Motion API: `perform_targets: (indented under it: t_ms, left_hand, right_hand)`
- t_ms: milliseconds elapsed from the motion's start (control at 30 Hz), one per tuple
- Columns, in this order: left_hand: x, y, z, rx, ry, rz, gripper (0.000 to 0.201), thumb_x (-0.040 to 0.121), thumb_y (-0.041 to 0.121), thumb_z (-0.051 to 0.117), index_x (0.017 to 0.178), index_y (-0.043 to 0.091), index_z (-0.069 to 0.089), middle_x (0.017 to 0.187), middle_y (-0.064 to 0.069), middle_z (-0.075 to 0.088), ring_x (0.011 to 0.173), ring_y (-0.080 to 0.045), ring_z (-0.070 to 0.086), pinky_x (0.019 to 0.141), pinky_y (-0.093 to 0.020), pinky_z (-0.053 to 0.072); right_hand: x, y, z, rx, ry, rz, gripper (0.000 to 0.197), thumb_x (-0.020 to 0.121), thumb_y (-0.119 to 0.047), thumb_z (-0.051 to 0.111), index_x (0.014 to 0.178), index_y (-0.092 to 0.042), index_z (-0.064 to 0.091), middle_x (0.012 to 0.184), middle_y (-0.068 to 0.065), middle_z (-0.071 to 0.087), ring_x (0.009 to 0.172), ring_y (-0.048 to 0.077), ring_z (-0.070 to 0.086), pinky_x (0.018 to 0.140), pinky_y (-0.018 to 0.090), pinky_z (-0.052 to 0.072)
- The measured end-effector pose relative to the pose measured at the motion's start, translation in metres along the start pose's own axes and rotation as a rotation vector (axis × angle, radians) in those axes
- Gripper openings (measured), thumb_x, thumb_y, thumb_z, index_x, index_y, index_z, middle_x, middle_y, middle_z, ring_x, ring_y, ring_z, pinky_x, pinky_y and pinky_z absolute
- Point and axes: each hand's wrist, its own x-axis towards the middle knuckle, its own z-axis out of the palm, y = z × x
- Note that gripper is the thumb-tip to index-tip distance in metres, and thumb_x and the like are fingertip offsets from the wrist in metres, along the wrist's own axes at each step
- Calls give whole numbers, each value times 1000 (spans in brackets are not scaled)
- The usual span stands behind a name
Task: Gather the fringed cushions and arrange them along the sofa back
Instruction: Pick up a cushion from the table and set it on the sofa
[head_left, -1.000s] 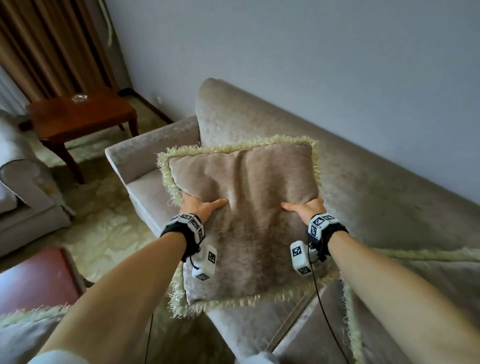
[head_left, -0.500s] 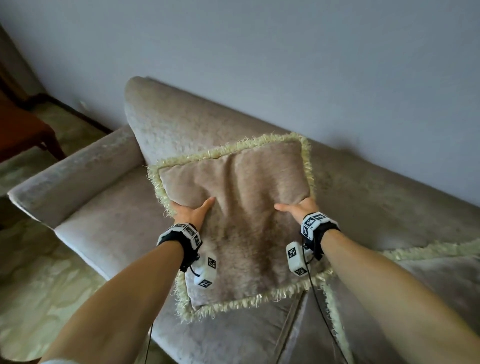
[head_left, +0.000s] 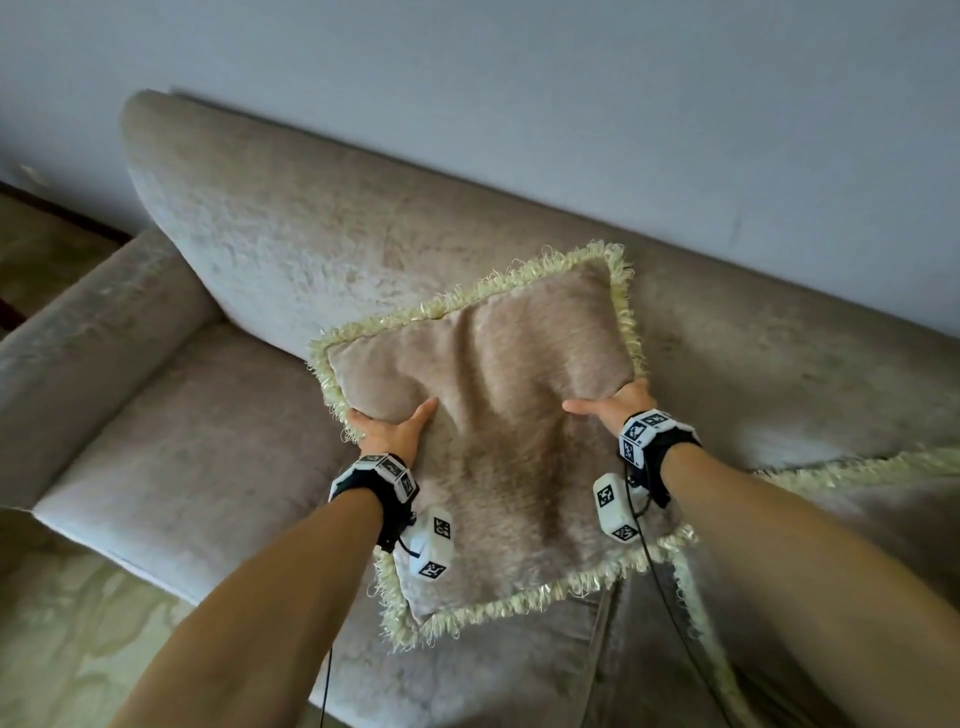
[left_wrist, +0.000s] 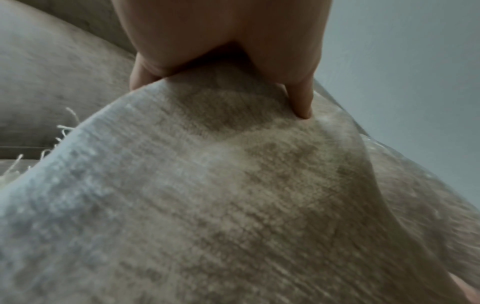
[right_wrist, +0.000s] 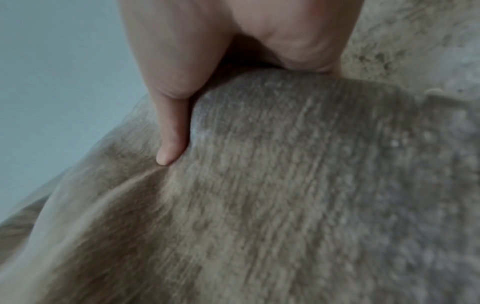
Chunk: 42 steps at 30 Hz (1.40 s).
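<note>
Gripping fringed cushion (head_left: 498, 441) by both sides: left hand (head_left: 390, 431) and right hand (head_left: 618, 405), fingers clamped on fabric, above sofa (head_left: 218, 415).

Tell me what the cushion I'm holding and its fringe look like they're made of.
The fringed cushion looks like tan chenille or velvet: a matte, ribbed pile that dents softly under both thumbs. Its fringe looks like pale yellow-green thread, slightly glossy, in loose strands. The exact fibre cannot be told.

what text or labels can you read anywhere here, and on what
None: no words, brands or numbers show in any view.
The wrist bands and their white blocks carry only black-and-white square marker patterns, no letters.
The fringed cushion, sofa and wall are unmarked.
</note>
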Motion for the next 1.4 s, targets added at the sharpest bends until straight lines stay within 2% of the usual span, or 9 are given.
perform_targets:
  t_ms: [100, 233, 467, 567, 667, 833, 967, 1100, 1400]
  left_hand:
    - [19, -5, 6, 74, -27, -55, 132, 48, 71, 79, 147, 19, 9, 135, -21, 49, 120, -41, 51, 107, -50, 38]
    - [45, -6, 21, 67, -79, -118, 121, 68, 50, 82, 151, 12, 3, 140, -22, 46, 126, -38, 48, 107, -38, 33]
    - [80, -8, 36, 187, -200, -196, 123, 76, 53, 75, 153, 6, -9, 150, -21, 36, 134, -38, 40, 111, -39, 29]
    - [98, -11, 36, 251, -216, -179, 117, 75, 53, 76, 152, 1, 6, 145, -22, 43, 130, -37, 45, 111, -40, 34]
    - [117, -5, 40, 271, -225, -181, 122, 59, 64, 76, 151, 10, 18, 143, -19, 43, 125, -37, 48, 108, -46, 40]
    - [140, 8, 50, 425, -210, -149, 132, 48, 77, 65, 150, 33, -5, 155, -16, 25, 137, -41, 32, 108, -53, 36]
    - [147, 2, 55, 532, -241, -166, 132, 55, 71, 71, 151, 27, -9, 157, -17, 16, 139, -42, 27, 110, -54, 34]
    - [144, 4, 57, 606, -165, -172, 115, 63, 56, 75, 149, 21, 8, 150, -19, 23, 131, -43, 36, 105, -49, 37]
    - [125, 20, 50, 549, -240, 10, 118, 67, 56, 81, 153, 21, 8, 155, -20, 19, 135, -44, 33, 109, -54, 33]
  right_hand:
    - [11, 3, 15, -32, 13, 58, 120, 58, -45, 90, 145, -3, 21, 138, 20, 50, 122, 39, 51, 98, 46, 43]
    - [27, 4, 31, -69, 43, 122, 125, 57, -48, 90, 146, -5, 14, 139, 20, 47, 123, 40, 50, 100, 48, 45]
    - [54, 10, 57, -66, 106, 196, 114, 47, -42, 95, 132, -10, 25, 133, 18, 50, 120, 40, 51, 102, 52, 43]
    - [60, 15, 65, -82, 113, 215, 114, 49, -42, 94, 132, -8, 25, 135, 17, 47, 125, 39, 46, 104, 49, 41]
    - [64, 15, 73, -42, 90, 220, 127, 50, -40, 95, 144, -6, 16, 149, 18, 32, 138, 37, 31, 112, 51, 32]
    - [65, 15, 80, -47, 57, 234, 137, 47, -44, 95, 148, -7, 10, 150, 17, 32, 139, 37, 32, 112, 51, 32]
    - [59, 17, 89, -44, 78, 249, 130, 48, -39, 96, 146, -5, 17, 149, 17, 34, 138, 36, 34, 112, 49, 31]
    - [51, 22, 101, -81, 95, 226, 121, 50, -40, 94, 142, -5, 23, 145, 16, 37, 136, 35, 37, 111, 49, 32]
    - [29, 29, 83, -147, -11, 196, 116, 67, -48, 83, 149, -10, 10, 155, 15, 20, 142, 36, 24, 114, 51, 26]
